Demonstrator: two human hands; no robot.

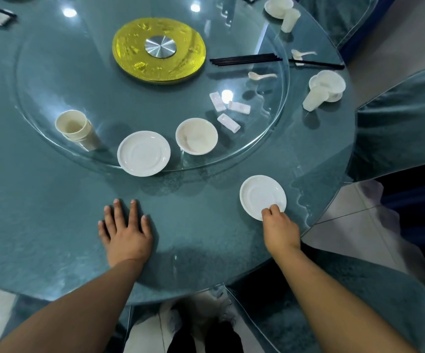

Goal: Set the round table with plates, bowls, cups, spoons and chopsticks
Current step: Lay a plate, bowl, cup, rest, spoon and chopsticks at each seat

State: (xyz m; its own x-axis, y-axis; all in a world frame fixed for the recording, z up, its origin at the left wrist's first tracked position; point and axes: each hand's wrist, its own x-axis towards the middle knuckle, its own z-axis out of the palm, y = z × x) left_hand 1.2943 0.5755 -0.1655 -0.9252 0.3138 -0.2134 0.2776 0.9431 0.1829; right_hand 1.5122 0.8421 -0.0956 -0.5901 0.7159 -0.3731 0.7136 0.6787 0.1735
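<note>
Pinching small plate (261, 194) at its near rim, right hand (280, 230) fingers curled; left hand (127, 233) flat, fingers spread, on bench (53, 212) left of plate.

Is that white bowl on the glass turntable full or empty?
Empty. The bowl stands upright on the turntable beside a plate, and its bare white inside shows, with no food or liquid.

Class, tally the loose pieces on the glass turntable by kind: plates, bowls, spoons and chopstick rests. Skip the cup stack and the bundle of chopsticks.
Plates: 1
Bowls: 1
Spoons: 1
Chopstick rests: 3
Total: 6
</note>
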